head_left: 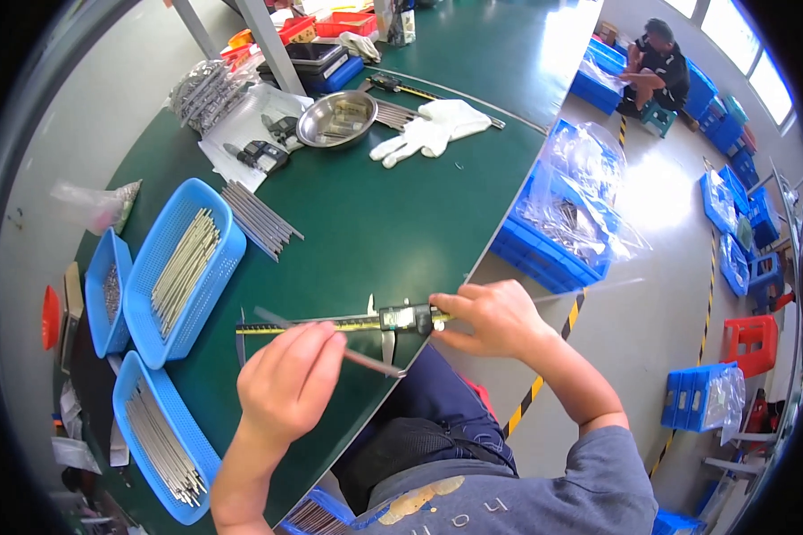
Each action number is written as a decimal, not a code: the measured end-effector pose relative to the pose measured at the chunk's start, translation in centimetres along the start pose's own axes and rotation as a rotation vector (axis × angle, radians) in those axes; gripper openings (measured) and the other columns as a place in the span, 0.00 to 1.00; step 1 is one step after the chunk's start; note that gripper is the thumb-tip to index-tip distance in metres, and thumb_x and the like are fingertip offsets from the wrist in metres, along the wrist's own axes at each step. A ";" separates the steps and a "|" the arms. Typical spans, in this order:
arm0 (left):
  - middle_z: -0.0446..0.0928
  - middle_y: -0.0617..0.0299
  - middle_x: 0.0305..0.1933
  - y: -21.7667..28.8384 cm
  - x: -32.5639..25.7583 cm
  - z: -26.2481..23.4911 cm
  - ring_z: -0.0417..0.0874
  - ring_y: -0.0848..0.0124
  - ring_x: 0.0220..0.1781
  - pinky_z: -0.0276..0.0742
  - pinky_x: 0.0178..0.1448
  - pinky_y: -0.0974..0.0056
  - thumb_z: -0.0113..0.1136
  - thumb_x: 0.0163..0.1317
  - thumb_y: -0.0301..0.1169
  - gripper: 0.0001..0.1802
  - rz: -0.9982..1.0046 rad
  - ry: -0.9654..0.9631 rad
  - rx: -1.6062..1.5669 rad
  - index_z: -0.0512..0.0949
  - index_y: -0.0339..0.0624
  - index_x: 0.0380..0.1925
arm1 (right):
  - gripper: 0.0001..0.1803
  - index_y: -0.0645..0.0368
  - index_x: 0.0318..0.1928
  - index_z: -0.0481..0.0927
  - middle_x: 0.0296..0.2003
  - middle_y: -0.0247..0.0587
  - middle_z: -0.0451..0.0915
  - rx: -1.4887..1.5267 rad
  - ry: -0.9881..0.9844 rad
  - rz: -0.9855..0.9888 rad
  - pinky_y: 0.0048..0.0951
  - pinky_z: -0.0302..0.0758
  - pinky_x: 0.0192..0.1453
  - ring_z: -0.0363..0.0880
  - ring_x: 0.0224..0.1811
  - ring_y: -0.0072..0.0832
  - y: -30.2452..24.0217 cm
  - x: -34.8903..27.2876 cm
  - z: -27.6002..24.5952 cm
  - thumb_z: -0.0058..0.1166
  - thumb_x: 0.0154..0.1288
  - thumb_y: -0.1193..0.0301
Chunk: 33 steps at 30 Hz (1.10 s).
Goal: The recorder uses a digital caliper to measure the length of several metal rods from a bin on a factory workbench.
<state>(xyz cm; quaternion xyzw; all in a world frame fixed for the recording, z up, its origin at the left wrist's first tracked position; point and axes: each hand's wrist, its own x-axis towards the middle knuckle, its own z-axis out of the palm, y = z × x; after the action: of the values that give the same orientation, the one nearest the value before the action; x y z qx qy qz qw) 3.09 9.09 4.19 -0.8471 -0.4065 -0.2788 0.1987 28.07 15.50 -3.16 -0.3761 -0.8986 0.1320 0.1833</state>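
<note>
A long counter (375,214) with a dark green top runs away toward the far end of the room, its right edge curving along a pale, glossy floor (651,294). A yellow and black striped line (544,374) crosses that floor. Blue crates (544,254) stand just beside the counter's right edge, more are stacked along the far right, near a red stool (751,343). Bright daylight pours through windows (758,45) at the upper right, glaring off the floor.

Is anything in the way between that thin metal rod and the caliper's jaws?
Nothing visible. The left hand holds the rod right at the caliper, which the right hand grips; the rod crosses just under its beam near the jaws, over bare table.
</note>
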 end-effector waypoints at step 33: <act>0.76 0.55 0.38 -14.3 -2.9 -5.7 0.78 0.57 0.44 0.73 0.50 0.56 0.61 0.47 0.26 0.10 -0.476 -0.117 0.439 0.77 0.39 0.33 | 0.26 0.57 0.48 0.77 0.24 0.39 0.78 0.096 0.030 0.066 0.31 0.71 0.22 0.76 0.19 0.34 -0.8 -1.2 -0.4 0.66 0.48 0.60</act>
<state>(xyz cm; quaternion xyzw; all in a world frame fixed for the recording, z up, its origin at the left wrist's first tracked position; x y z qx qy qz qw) -11.62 12.68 8.30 -0.6799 -0.6542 -0.1739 0.2821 28.48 14.17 -2.82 -0.3981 -0.8756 0.1754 0.2101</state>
